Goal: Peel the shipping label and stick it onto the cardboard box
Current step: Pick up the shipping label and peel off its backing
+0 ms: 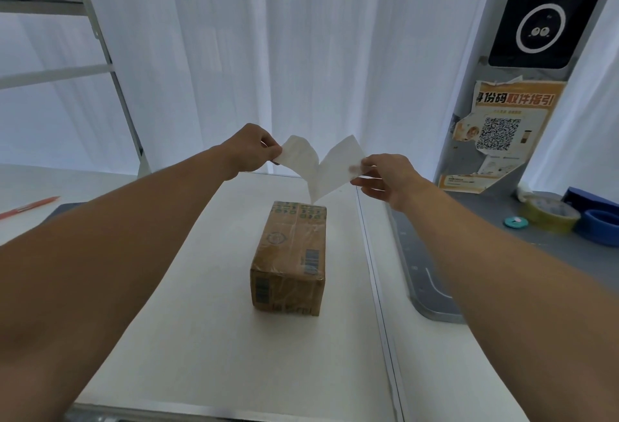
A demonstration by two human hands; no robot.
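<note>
A brown cardboard box [290,255], wrapped in clear tape and printed with barcodes, lies on the white table [187,321] in the middle. Above its far end I hold the white shipping label [330,167] in the air, split into two sheets that form a V and still join at the bottom. My left hand [249,150] pinches the top of the left sheet [299,155]. My right hand [390,178] pinches the upper edge of the right sheet. Which sheet is the sticker and which the backing cannot be told.
A grey kiosk post [495,126] with a QR poster stands at right on a grey base [425,287]. Beside it lie a yellowish tape roll [549,212], a blue tape roll [599,225] and a small teal disc [516,221]. A red pen [28,207] lies far left under a metal shelf frame [110,63].
</note>
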